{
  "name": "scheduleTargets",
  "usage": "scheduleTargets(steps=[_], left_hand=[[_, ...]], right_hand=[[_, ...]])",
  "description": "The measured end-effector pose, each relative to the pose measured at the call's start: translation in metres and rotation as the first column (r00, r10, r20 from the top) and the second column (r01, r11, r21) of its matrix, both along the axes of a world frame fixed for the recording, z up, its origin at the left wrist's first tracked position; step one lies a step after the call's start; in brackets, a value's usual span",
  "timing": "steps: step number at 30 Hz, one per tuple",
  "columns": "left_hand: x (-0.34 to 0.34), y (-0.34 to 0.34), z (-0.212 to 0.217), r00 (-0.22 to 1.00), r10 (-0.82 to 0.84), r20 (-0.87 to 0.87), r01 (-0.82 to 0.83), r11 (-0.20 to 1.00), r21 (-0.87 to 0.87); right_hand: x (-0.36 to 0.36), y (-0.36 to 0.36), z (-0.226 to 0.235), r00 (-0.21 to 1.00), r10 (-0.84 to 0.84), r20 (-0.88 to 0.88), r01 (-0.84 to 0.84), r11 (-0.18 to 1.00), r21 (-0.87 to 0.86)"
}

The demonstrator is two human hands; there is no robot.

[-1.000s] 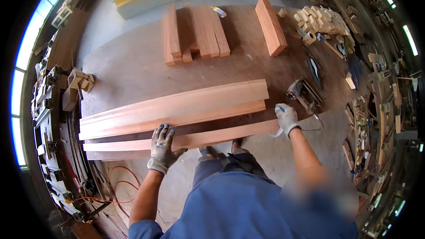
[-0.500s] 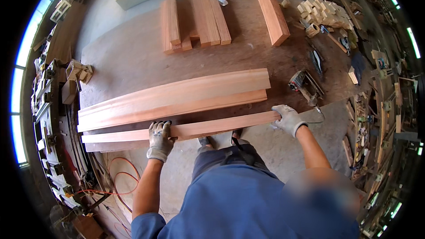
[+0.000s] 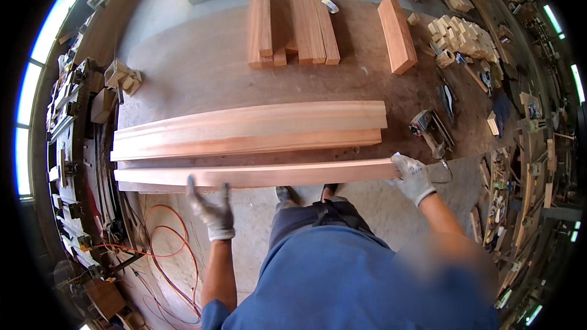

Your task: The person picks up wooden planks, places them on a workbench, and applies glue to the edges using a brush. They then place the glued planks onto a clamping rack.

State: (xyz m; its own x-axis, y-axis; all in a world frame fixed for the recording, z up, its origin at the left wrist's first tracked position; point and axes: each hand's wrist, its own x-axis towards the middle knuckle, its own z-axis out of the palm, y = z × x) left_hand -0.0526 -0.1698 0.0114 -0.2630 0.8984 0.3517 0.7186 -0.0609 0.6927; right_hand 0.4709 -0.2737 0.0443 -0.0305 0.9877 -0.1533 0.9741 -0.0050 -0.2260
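Observation:
A long, narrow wooden board (image 3: 263,175) lies along the near edge of the brown worktable (image 3: 189,85). My gloved right hand (image 3: 414,178) grips its right end, thumb and fingers closed round it. My gloved left hand (image 3: 213,211) is at the board's near side, left of its middle. The fingers of that hand are spread and slightly blurred, and nothing is in them. Just beyond lie wider, long boards (image 3: 257,123), close together and roughly parallel to the narrow one.
A power tool (image 3: 431,133) with a hose lies near the right edge. Farther back are short planks (image 3: 309,27), one separate plank (image 3: 397,33), a pile of small wood blocks (image 3: 461,36) and a hammer (image 3: 471,73). An orange hose (image 3: 165,228) coils on the floor at left.
My left hand has come off the narrow board, moving left and toward me with its fingers opening. The right hand keeps hold of the board's end. The whole view has shifted slightly.

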Motion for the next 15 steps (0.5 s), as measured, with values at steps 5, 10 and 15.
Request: scheduleTargets(steps=[5,10,15], left_hand=[[-0.027,-0.011,-0.012,0.326,0.473,0.819,-0.019,0.869,-0.495],[0.005,0.009,-0.013,-0.081,0.430,0.899,0.129,0.899,-0.418],[-0.008,-0.001,-0.052,-0.095,0.463,0.881,0.060,0.886,-0.460]], right_hand=[[-0.023,-0.028,0.024,0.988,-0.059,0.144,-0.003,0.917,0.399],[-0.034,-0.043,0.035,0.986,-0.078,0.144,0.014,0.917,0.399],[-0.010,-0.064,0.001,0.997,-0.060,-0.043,0.072,0.921,0.382]])
